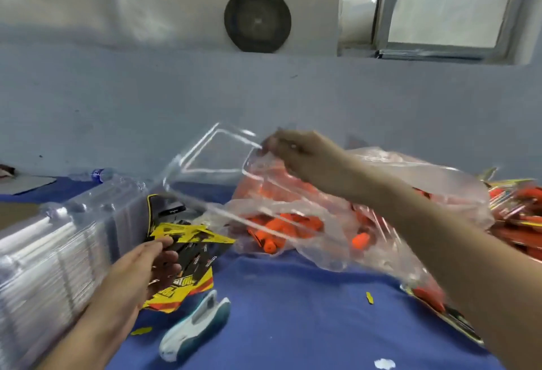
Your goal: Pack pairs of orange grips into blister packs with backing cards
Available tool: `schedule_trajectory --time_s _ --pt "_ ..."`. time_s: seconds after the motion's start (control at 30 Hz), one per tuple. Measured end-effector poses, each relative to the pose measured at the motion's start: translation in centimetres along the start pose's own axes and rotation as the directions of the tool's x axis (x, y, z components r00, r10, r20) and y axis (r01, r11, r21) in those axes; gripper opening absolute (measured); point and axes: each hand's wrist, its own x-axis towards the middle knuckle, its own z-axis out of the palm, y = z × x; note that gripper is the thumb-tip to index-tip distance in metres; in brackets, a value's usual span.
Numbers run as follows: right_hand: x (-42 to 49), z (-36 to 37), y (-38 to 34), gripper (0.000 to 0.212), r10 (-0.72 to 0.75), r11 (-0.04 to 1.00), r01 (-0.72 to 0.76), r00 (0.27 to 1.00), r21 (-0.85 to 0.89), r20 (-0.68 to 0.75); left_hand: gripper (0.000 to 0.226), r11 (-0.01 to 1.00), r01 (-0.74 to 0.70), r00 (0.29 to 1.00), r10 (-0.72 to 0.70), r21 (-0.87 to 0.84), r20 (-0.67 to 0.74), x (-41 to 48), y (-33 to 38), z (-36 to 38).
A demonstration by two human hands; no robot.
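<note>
A clear, glossy plastic blister [223,164] is seen; cards [187,255] look like printed glossy paper; the worktop cloth [293,311] is matt blue.

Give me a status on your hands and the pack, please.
Right hand pinches clear plastic blister pack, aloft. Left hand holds yellow-black backing cards. Orange grips in clear plastic bag behind.
</note>
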Motion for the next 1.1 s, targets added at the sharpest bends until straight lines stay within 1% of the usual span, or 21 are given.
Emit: schedule_trajectory --time_s 0.03,0.1,0.13,0.17,0.2,0.23,0.3,0.37,0.43,0.5,0.57,0.63,0.67,0.73,0.83,0.9,0.97,1.03,1.1 --pt "-1.0 2.3 0.9 0.026 -0.002 0.998 0.008 0.996 -0.07 0.094 0.024 0.998 -0.004 1.0 0.004 0.056 -0.005 0.0 -0.3 -0.1" --pt "-3.5 6.8 3.4 0.028 0.034 0.98 0.017 0.968 -0.2 0.249 0.021 0.973 -0.022 0.999 0.027 0.228 -0.019 0.3 -1.0 -0.3" --pt "-4.8 8.9 4.8 0.028 0.036 0.956 0.055 0.953 -0.289 0.3 0.02 0.941 -0.046 0.998 0.055 0.335 -0.018 0.4 -1.4 -0.6" --pt "-6.1 10.7 6.2 0.029 0.041 0.92 0.097 0.939 -0.379 0.341 0.018 0.887 -0.086 0.995 0.101 0.454 -0.007 0.6 -1.9 -0.9" --pt "-7.3 12.2 7.4 0.03 0.042 0.892 0.133 0.928 -0.433 0.371 0.016 0.805 -0.133 0.988 0.156 0.578 0.01 0.6 -2.5 -1.3" --pt "-8.4 13.4 8.3 0.032 0.043 0.881 0.154 0.916 -0.448 0.399 0.014 0.699 -0.168 0.979 0.203 0.695 0.033 0.6 -2.9 -1.7" --pt "-10.0 15.1 10.0 0.035 0.046 0.886 0.164 0.899 -0.433 0.436 0.019 0.501 -0.201 0.966 0.245 0.842 0.084 0.8 -3.6 -2.2" --pt "-10.7 16.1 11.4 0.035 0.067 0.893 0.146 0.891 -0.425 0.449 0.034 0.388 -0.224 0.969 0.189 0.894 0.161 1.2 -4.3 -2.2" --pt "-11.0 16.7 12.2 0.036 0.1 0.893 0.118 0.889 -0.434 0.446 0.047 0.308 -0.239 0.971 0.081 0.921 0.225 1.6 -4.8 -1.8" --pt "-10.9 17.0 12.3 0.039 0.147 0.896 0.07 0.885 -0.438 0.443 0.055 0.239 -0.231 0.971 -0.01 0.943 0.24 1.8 -5.3 -1.5" --pt "-10.6 16.7 11.8 0.044 0.201 0.904 0.004 0.879 -0.427 0.433 0.053 0.136 -0.227 0.97 -0.056 0.964 0.236 1.9 -5.6 -1.5" --pt "-10.4 15.8 11.2 0.046 0.223 0.925 -0.066 0.892 -0.375 0.392 0.042 0.049 -0.233 0.971 -0.04 0.971 0.235 2.0 -5.7 -1.5" --pt "-10.4 15.2 10.9 0.046 0.227 0.937 -0.102 0.905 -0.335 0.36 0.034 0.032 -0.229 0.973 -0.016 0.973 0.23 2.0 -5.6 -1.4" --pt "-10.8 14.1 10.6 0.047 0.245 0.953 -0.175 0.925 -0.248 0.29 0.02 0.046 -0.219 0.975 0.042 0.975 0.217 2.1 -5.5 -1.3" --pt "-11.9 13.1 10.3 0.054 0.274 0.959 -0.248 0.938 -0.138 0.214 0.023 0.092 -0.185 0.977 0.129 0.979 0.172 2.2 -5.6 -1.4" --pt "-12.3 12.8 10.4 0.057 0.27 0.96 -0.248 0.942 -0.126 0.2 0.024 0.116 -0.164 0.972 0.189 0.98 0.141 2.3 -5.6 -1.5" --pt "-12.4 12.8 10.7 0.057 0.257 0.963 -0.235 0.949 -0.132 0.184 0.024 0.218 -0.164 0.96 0.26 0.962 0.105 2.2 -5.4 -1.5" --pt "-12.3 12.8 10.9 0.056 0.249 0.965 -0.231 0.956 -0.125 0.155 0.026 0.321 -0.207 0.919 0.387 0.924 0.071 2.0 -4.5 -1.5" --pt "-12.3 12.7 11.3 0.055 0.259 0.965 -0.252 0.96 -0.073 0.104 0.029 0.342 -0.313 0.828 0.555 0.886 0.078 1.3 -2.9 -1.1"
